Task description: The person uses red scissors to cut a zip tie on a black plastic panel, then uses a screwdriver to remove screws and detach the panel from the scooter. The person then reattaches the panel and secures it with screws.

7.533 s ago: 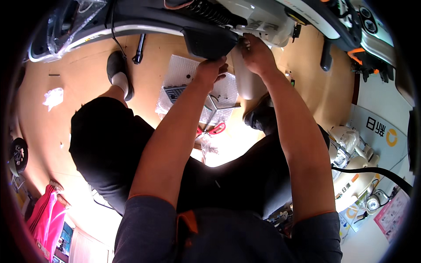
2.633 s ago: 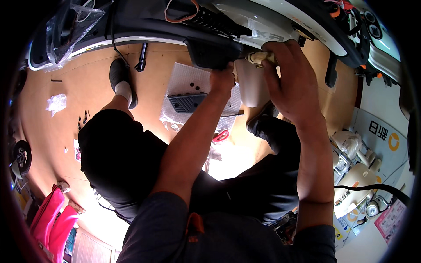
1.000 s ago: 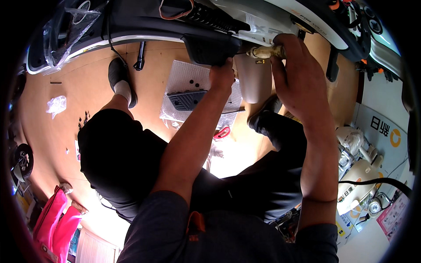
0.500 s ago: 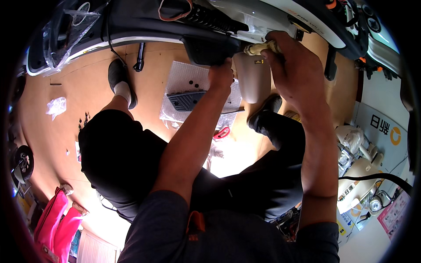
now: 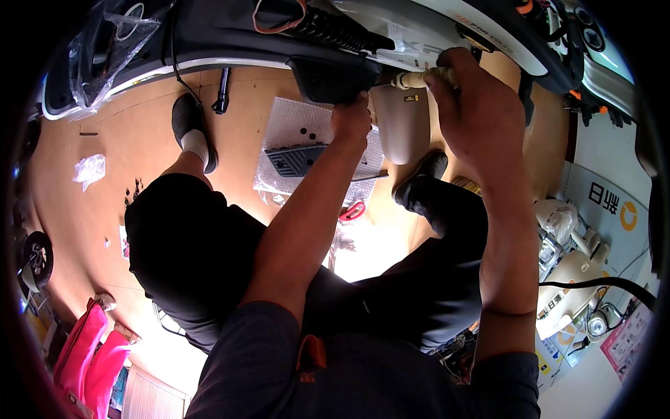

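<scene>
My left hand [image 5: 351, 117] is closed on the lower right edge of a black plastic panel [image 5: 331, 80] on the side of a white and grey scooter [image 5: 363, 17]. Just right of that panel, my right hand [image 5: 481, 112] is wrapped round a screwdriver [image 5: 413, 79] with a pale yellow handle. The tool lies nearly level and points left at the panel's end. Its tip is too dark to make out.
Below lies a sheet of bubble wrap [image 5: 276, 126] with a ribbed black footboard piece [image 5: 296, 160]. A beige panel [image 5: 401, 129] stands beside it, and red-handled scissors [image 5: 352, 211] lie nearer. Kickstand [image 5: 222, 91] at left; boxes and beige parts [image 5: 576, 279] at right.
My right hand has shifted slightly to the right with the screwdriver, and its grip on the handle has turned a little. The left hand stays on the black panel.
</scene>
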